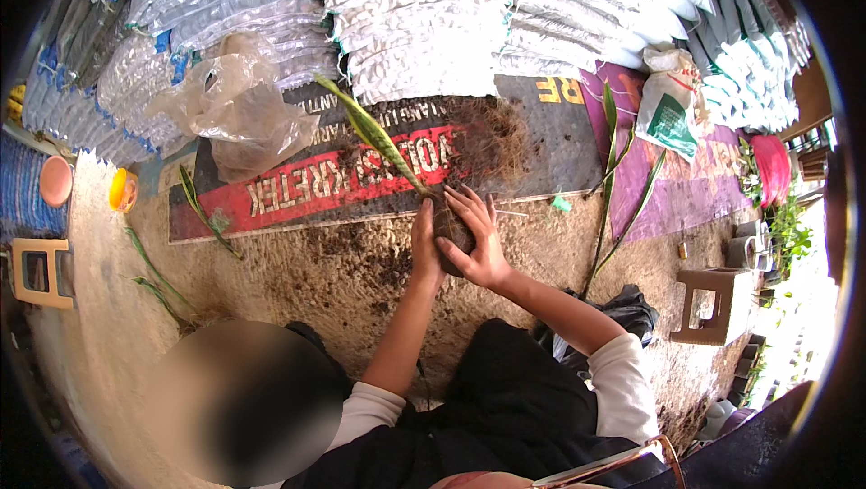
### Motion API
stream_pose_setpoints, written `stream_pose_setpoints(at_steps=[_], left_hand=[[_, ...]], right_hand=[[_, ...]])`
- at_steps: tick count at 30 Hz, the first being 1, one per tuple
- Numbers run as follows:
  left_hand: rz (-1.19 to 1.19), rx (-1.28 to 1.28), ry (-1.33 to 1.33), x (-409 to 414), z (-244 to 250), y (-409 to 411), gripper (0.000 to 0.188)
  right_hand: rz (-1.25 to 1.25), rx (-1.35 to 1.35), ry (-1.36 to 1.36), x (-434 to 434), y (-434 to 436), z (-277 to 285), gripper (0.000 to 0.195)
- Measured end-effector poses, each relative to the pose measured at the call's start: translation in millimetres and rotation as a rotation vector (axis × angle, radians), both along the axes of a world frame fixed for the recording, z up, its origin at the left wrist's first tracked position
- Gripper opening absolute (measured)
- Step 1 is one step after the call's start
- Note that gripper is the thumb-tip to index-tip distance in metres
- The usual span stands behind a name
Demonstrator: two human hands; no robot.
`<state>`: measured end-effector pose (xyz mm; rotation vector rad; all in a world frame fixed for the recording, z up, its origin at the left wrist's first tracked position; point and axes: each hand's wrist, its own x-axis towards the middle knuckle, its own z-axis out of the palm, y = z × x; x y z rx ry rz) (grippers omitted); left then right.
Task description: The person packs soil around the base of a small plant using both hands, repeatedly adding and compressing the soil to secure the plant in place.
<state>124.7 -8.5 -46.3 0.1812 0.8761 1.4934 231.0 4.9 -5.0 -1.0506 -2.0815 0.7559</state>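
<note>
Between my two hands is the dark, oval root ball [451, 230] of a snake plant. Its single yellow-edged leaf [372, 129] slants up and to the left. My left hand [425, 240] lies along the left side of the root ball. On the other side, my right hand [479, 235] has its fingers over the top and its thumb across the front. A heap of loose brown roots [500, 144] lies just beyond my hands on a printed banner sheet [565, 130]. Dark soil crumbs [379, 252] are scattered over the floor below the banner's edge.
Stacked filled plastic bags [419, 22] line the back. A crumpled clear bag [247, 117] sits left; a white sack [670, 100] stands right. Other snake plants [609, 178] lie on both sides. Stools [714, 303] and a black plastic bag [626, 313] are at right. A blurred patch hides the lower left.
</note>
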Motion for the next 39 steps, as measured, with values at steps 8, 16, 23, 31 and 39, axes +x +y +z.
stream_pose_setpoints(at_steps=[8,16,23,31,39], left_hand=[[-0.006,-0.075,0.116,-9.0,42.1,4.1,0.069],[0.067,-0.019,-0.094,-5.4,11.6,7.0,0.056],[0.016,0.061,-0.149,-2.7,-3.6,2.8,0.054],[0.089,-0.043,-0.114,-10.1,23.3,6.2,0.064],[0.108,-0.022,-0.174,-6.2,23.3,5.5,0.06]], right_hand=[[-0.053,-0.379,0.361,1.3,21.5,4.5,0.076],[-0.029,-0.284,0.237,-8.1,4.3,12.5,0.073],[-0.042,-0.016,-0.027,-3.8,3.9,7.3,0.071],[0.028,-0.179,-0.016,-1.1,26.6,23.8,0.076],[0.035,-0.46,0.407,-5.5,14.3,18.2,0.079]])
